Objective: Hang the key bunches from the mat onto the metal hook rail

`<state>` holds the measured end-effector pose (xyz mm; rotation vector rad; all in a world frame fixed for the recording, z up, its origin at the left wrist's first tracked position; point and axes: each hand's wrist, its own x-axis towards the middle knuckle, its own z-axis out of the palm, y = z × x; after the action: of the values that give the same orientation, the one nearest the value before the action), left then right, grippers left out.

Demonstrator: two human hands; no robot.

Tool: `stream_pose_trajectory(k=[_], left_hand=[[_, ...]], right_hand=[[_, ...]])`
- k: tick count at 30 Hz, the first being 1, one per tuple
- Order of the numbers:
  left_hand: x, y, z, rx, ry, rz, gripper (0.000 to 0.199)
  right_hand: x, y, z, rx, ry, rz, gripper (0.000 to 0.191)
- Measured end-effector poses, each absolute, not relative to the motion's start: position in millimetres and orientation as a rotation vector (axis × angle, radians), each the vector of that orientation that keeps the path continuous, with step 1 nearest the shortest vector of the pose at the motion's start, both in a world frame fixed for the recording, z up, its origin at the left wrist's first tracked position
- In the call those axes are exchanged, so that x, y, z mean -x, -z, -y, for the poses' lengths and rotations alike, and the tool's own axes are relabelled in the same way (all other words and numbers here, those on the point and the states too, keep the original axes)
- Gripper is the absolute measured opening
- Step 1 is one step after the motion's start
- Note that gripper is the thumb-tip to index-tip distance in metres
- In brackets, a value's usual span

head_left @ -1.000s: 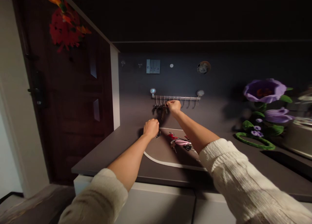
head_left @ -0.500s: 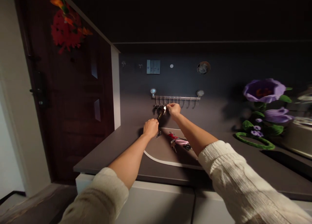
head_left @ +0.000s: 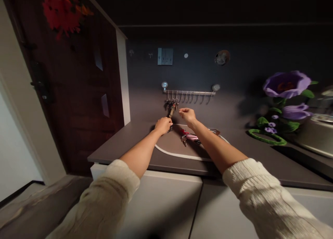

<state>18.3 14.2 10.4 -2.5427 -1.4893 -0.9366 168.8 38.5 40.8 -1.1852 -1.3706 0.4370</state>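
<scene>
Several keys hang from the left hooks of a clear hook rail on the wall. Below them hangs a brownish keychain, its lower end meeting the curled fingers of my left hand. More metal keys show just under that hand; whether they dangle or lie on the mat I cannot tell. My right hand is to the right of the hanging keys, apart from them, fingertips pinched together with nothing visible between them. A pink keychain with keys lies on the white-rimmed mat.
Purple crocheted flowers and a pale round vessel stand on the counter at right. A dark red door is at left. Overhead runs a dark cabinet; white cabinet doors are below.
My right hand has drawn away from the key at the hooks, down and right. The key's ring now shows hanging at the rail. The view has tilted down slightly; my left hand stays at the keychain.
</scene>
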Motion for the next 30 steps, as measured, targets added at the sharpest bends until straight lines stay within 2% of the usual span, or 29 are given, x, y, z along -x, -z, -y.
stream_pose_trajectory(k=[4,12,30], left_hand=[[-17.9,-9.0,-10.0,2.549,0.872,1.535,0.021],[-17.2,-1.6,-13.7,2.539,0.787,1.593,0.026],[-22.8,1.2,-18.6,2.538,0.828,1.663,0.020]], right_hand=[[-171.1,-22.9,-10.8,1.274,-0.541,1.492,0.019],[-178.4,-11.7,13.4,1.539,-0.082,1.962,0.017],[-166.5,-10.4,7.8,1.620,0.082,2.093,0.022]])
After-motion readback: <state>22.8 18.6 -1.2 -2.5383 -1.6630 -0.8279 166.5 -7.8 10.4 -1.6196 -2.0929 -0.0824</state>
